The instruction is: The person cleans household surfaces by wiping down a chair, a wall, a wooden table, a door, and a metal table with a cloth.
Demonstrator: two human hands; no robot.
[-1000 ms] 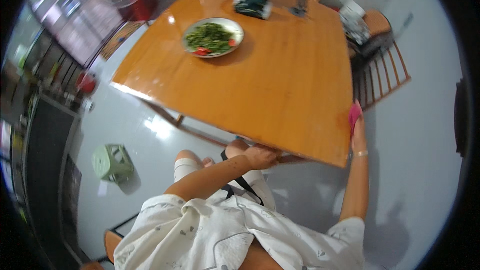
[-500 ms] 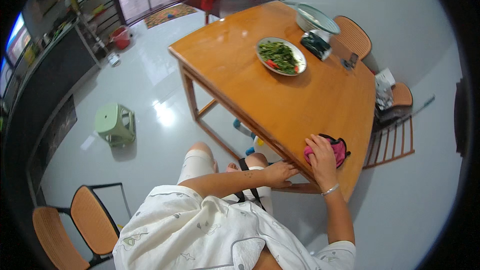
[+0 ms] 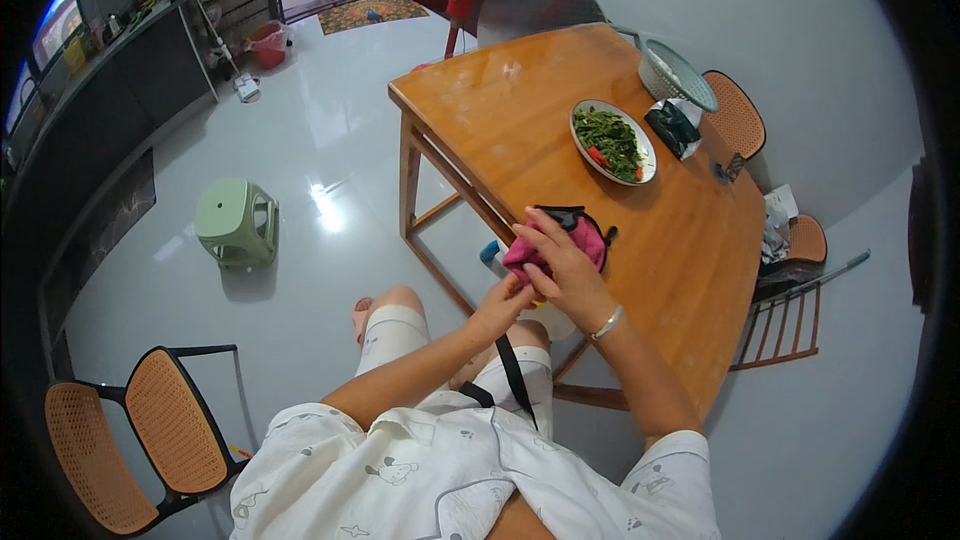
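Observation:
A pink cloth piece with black trim (image 3: 588, 238), its exact kind unclear, is at the near left edge of the wooden table (image 3: 640, 280). Over it lies my right hand (image 3: 566, 270), fingers curved across the pink side and a silver bangle at the wrist. My left hand (image 3: 503, 306) meets it from below, just off the table edge, fingertips closed on the cloth's lower edge. Some of the left fingertips are hidden by the cloth and the right hand. Farther back on the table is an oval plate (image 3: 648, 172) of green vegetables with red pieces.
Behind the plate are a dark green and white packet (image 3: 675, 128) and a green basket (image 3: 676, 80). A green stool (image 3: 236, 220) stands on the floor to the left, with a woven-back chair (image 3: 178, 422) near me. A red fan (image 3: 462, 0) stands beyond the table.
My right hand has drawn the pink cloth leftward and back to the table edge. My left hand has left the table edge and come up to the cloth. The view has shifted.

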